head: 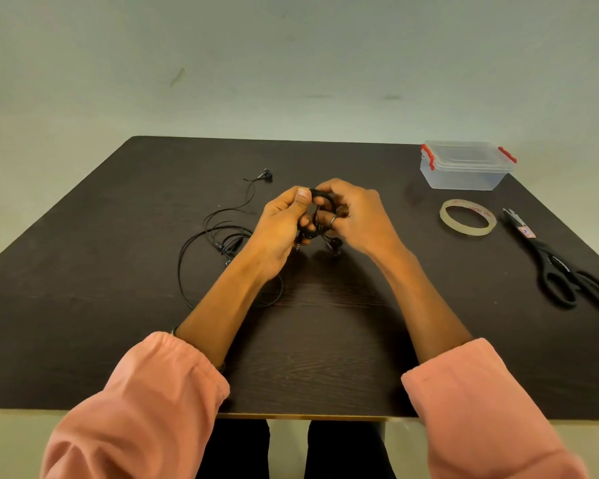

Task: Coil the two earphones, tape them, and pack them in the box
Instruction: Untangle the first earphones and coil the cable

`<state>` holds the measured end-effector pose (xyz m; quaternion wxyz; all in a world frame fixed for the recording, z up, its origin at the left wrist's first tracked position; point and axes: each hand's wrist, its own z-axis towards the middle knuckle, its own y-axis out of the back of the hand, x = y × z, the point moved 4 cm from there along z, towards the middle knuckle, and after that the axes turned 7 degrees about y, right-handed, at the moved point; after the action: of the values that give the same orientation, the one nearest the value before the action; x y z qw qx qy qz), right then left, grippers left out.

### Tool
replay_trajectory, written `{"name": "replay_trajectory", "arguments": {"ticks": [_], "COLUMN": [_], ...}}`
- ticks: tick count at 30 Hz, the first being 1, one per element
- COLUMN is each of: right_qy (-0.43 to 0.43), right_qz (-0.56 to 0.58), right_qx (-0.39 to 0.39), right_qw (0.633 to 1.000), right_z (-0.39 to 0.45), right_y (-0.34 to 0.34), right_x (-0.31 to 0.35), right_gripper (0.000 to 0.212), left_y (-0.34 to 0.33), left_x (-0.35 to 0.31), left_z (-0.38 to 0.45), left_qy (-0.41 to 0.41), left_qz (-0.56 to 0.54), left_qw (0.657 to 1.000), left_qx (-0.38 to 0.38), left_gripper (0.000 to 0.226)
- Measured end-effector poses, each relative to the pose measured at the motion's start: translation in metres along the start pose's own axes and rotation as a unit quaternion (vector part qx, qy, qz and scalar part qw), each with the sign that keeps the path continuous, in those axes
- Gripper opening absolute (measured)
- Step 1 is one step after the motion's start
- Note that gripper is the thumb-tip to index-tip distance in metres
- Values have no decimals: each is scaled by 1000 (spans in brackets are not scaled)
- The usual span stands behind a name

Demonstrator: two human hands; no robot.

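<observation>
Both hands, the left hand and right hand, are pinching the coiled earphone mid-table above the table; keeping loops tight while reaching right for the tape seems advisable.

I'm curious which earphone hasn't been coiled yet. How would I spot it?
Start at the dark table and look left of the left hand. The loose earphone sprawls there in open loops, one earbud flung far; the other earphone is bunched between both hands.
</observation>
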<state>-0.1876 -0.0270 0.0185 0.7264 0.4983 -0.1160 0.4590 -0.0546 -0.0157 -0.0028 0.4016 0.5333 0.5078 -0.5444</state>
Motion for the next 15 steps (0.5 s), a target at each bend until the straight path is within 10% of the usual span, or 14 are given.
{"name": "replay_trajectory", "arguments": {"ticks": [11,15], "right_qy": [-83,-154], "right_qz": [322,563], "right_qx": [-105,-109], "right_qw": [937,805], "right_z": [-1,-3], "right_y": [-6,-16], "right_x": [-3,-3], "right_gripper": [25,17], "left_y": [1,-6], "left_x": [-2,-3], "left_z": [1,0], "left_qy": [39,43], "left_qz": [-145,-139], "left_qw": [989,989], "left_qx": [9,33], "left_gripper": [31,33]}}
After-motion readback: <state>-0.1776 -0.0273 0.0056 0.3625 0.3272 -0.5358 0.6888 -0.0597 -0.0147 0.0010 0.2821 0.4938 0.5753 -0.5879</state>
